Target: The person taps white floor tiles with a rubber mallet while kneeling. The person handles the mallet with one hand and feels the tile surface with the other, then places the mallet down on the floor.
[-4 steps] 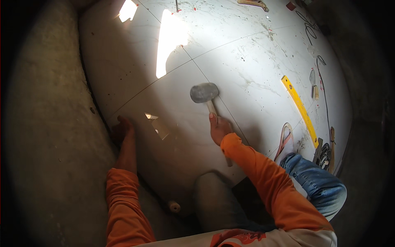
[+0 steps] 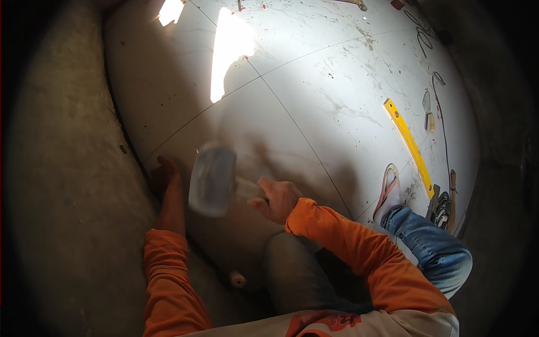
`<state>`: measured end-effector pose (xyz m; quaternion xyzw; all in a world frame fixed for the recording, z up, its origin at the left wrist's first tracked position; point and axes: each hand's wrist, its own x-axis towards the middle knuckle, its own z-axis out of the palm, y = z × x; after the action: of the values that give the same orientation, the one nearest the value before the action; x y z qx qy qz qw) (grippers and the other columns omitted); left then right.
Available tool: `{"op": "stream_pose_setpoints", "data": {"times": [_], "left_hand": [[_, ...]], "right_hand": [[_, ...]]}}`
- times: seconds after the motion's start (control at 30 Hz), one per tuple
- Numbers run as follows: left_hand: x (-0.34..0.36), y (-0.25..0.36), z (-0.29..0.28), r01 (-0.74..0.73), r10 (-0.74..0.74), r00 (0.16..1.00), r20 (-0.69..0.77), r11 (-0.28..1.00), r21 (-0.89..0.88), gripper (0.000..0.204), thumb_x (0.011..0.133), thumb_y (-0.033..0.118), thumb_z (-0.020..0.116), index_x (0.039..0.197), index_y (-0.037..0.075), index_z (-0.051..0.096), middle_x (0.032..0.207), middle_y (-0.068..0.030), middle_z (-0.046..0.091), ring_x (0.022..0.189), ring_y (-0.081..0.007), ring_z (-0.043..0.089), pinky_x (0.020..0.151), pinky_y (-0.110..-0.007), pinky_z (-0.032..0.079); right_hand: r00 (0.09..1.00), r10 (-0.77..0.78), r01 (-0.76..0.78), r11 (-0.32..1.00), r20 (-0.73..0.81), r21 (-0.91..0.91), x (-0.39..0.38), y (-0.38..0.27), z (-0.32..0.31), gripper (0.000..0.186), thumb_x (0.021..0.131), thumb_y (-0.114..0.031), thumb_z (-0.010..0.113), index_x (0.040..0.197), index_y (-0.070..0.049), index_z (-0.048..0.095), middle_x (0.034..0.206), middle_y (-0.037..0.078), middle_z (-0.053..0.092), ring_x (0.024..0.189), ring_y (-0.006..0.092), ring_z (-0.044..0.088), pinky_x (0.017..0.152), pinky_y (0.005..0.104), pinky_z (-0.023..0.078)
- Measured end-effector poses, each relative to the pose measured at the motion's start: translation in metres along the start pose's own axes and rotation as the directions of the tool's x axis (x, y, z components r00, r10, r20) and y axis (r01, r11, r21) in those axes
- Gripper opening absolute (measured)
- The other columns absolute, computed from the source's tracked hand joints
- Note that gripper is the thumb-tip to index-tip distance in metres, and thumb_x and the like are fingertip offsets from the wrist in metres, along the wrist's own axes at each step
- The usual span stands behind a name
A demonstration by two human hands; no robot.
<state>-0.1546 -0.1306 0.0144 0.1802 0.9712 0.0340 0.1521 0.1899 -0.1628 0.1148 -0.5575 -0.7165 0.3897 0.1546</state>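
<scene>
My right hand [image 2: 276, 199] grips the pale handle of a rubber mallet [image 2: 211, 180], whose grey head is motion-blurred above the white marbled floor tiles [image 2: 295, 104]. My left hand [image 2: 167, 174] rests at the tiles' left edge, beside a narrow dark gap along a concrete surface [image 2: 67, 168]. Its fingers are in shadow, and I cannot tell how they are bent.
A yellow spirit level [image 2: 410, 146] lies right, near a trowel [image 2: 429, 112], a long black cable [image 2: 443, 135], a wooden-handled tool [image 2: 452, 199] and my sandalled foot [image 2: 387, 196]. A small pale roll [image 2: 237, 279] sits low at centre. Bright sunlight patches fall on the far tiles.
My right hand and the mallet have swung left and toward me; the mallet's head is now sideways, lower in the view. My left hand is about where it was.
</scene>
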Motion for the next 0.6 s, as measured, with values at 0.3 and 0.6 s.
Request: {"op": "stream_pose_setpoints", "data": {"times": [0.3, 0.6], "left_hand": [[-0.006, 0.004, 0.001, 0.054, -0.054, 0.998, 0.021, 0.998, 0.021, 0.079, 0.094, 0.060, 0.029, 0.105, -0.011, 0.063, 0.099, -0.0249, 0.068, 0.094, -0.0346, 0.068, 0.084, -0.043, 0.052], [-0.094, 0.045, 0.073, -0.645, 0.667, 0.729, -0.151, 0.744, 0.173, 0.082, 0.091, 0.050, 0.044, 0.142, -0.010, 0.022, 0.153, -0.0259, 0.018, 0.142, -0.0432, 0.013, 0.114, -0.057, 0.007]], "right_hand": [[0.962, 0.220, -0.232, 0.971, -0.164, -0.055, 0.009, 0.032, -0.017, 0.059, 0.091, -0.058, 0.047, 0.099, 0.000, 0.057, 0.076, 0.027, 0.062, 0.080, 0.0468, 0.062, 0.073, 0.0533, 0.049], [0.702, 0.530, -0.648, 0.753, -0.476, -0.116, -0.023, 0.236, -0.139, 0.068, 0.091, -0.062, 0.042, 0.106, 0.001, 0.063, 0.089, 0.029, 0.065, 0.091, 0.0485, 0.062, 0.081, 0.0511, 0.049]]}}
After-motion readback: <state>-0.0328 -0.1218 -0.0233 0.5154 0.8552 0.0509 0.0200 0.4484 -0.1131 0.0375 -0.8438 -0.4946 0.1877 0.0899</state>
